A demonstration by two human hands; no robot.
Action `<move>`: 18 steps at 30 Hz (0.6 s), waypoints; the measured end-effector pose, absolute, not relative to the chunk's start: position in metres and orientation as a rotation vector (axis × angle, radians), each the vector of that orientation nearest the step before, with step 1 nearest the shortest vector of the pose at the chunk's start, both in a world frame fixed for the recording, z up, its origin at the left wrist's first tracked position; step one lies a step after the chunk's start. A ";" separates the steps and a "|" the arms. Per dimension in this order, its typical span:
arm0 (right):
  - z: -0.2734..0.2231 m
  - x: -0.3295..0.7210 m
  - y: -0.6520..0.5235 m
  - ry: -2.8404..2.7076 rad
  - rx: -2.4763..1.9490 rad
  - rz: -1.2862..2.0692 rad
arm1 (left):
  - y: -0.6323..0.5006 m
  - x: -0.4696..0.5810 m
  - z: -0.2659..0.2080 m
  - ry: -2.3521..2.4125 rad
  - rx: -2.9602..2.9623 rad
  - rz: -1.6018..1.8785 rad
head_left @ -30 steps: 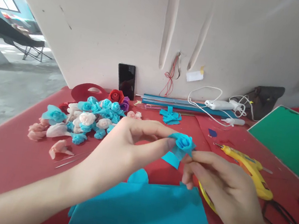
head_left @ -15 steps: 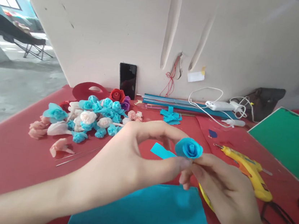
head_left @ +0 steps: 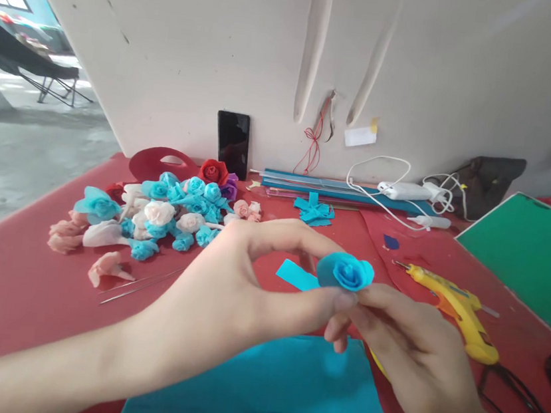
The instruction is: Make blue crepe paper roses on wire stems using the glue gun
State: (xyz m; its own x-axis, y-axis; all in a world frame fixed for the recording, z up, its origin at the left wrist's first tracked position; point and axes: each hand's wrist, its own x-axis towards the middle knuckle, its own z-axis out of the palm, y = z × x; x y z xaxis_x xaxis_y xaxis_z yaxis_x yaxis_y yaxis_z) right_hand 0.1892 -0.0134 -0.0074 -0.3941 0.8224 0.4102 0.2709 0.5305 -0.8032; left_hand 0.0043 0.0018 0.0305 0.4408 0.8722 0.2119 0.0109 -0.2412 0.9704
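A small blue crepe-paper rose [head_left: 346, 273] is held up above the table between my two hands. My left hand [head_left: 250, 290] pinches its base from the left, thumb in front. From the other side, the closed fingers of my right hand [head_left: 412, 344] grip the rose's lower right. Behind my left thumb a flat blue paper strip [head_left: 297, 275] shows; whether it joins the rose is hidden. Below the hands lies a blue crepe-paper sheet [head_left: 252, 398]. A curved yellow piece [head_left: 379, 365] peeks out under my right hand, mostly covered.
Blue, white and pink paper flowers [head_left: 158, 212] are heaped at left, near thin metal rods [head_left: 140, 285]. A yellow glue gun [head_left: 463, 316] lies right, its black cord trailing. Behind are blue paper scraps [head_left: 312, 210], a phone [head_left: 233, 144], white cables and a green board [head_left: 529, 264].
The rose has turned slightly in my fingers, and a petal now spreads wider on its left and right. Both hands keep their grip; the whole view has shifted a little.
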 end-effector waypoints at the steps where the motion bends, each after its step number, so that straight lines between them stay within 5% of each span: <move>1: -0.007 0.189 -0.014 -1.925 -0.895 0.823 | 0.002 0.004 0.031 0.792 1.610 0.996; 18: -0.014 0.192 -0.019 -1.888 -1.044 0.934 | 0.001 0.006 0.026 0.876 1.838 1.049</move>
